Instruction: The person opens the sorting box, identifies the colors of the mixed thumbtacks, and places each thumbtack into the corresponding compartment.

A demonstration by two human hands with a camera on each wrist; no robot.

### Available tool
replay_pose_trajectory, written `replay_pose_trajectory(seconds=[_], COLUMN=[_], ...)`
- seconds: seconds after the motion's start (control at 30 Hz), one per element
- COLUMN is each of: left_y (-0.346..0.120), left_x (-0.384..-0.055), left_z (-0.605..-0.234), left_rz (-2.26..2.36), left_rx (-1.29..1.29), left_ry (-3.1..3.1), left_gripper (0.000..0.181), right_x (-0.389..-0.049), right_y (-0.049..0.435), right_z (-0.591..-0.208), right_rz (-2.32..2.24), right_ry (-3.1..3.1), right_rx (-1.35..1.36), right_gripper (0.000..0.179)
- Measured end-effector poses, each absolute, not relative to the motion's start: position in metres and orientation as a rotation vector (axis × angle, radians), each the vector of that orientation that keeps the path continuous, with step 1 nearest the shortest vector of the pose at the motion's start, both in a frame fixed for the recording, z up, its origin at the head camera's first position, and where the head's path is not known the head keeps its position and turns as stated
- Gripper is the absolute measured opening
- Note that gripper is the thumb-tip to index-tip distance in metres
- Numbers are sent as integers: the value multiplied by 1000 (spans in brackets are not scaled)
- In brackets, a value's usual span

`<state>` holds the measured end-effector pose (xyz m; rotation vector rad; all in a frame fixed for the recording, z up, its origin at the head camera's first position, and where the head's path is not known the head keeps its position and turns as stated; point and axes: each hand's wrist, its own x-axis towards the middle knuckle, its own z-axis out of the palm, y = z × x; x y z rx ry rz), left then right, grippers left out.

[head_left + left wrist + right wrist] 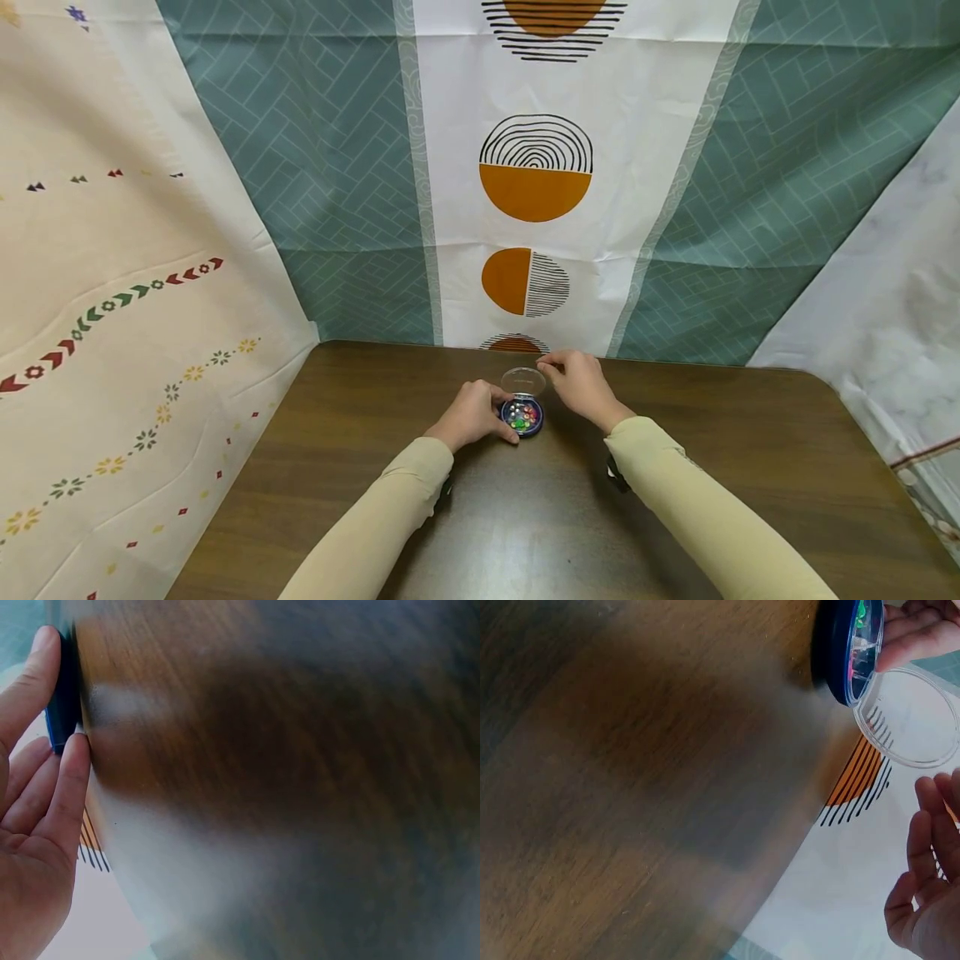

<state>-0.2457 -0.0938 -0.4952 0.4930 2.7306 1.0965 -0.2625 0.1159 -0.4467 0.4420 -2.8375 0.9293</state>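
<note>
A round dark blue case lies on the table with its clear hinged lid raised at the back. Inside it are several small pieces in red, green and clear, which look like push pins. My left hand grips the case from the left; the left wrist view shows thumb and fingers at opposite sides of its blue edge. Just right of the lid, my right hand is held with fingers bent. In the right wrist view its fingertips stand a little apart from the lid's rim.
The brown wooden table ends close behind the case. A patterned cloth with orange half circles hangs behind it. A cream cloth hangs along the left side and a pale marbled one on the right.
</note>
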Motion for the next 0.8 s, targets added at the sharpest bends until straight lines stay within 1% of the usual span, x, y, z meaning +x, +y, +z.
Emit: replay_pose_trajectory(seconds=[0.5, 0.8], left_y=[-93, -87], left_x=[-243, -240], left_z=[-495, -492], left_rz=[1197, 1232], left_rx=[414, 356], left_ry=[2707, 2704], left_gripper=[69, 66], right_x=[-259, -260], right_y=[115, 121], right_z=[-447, -457], right_rz=[1001, 1092], right_ry=[-2908, -2891], right_rx=[492, 505], right_gripper=[21, 16])
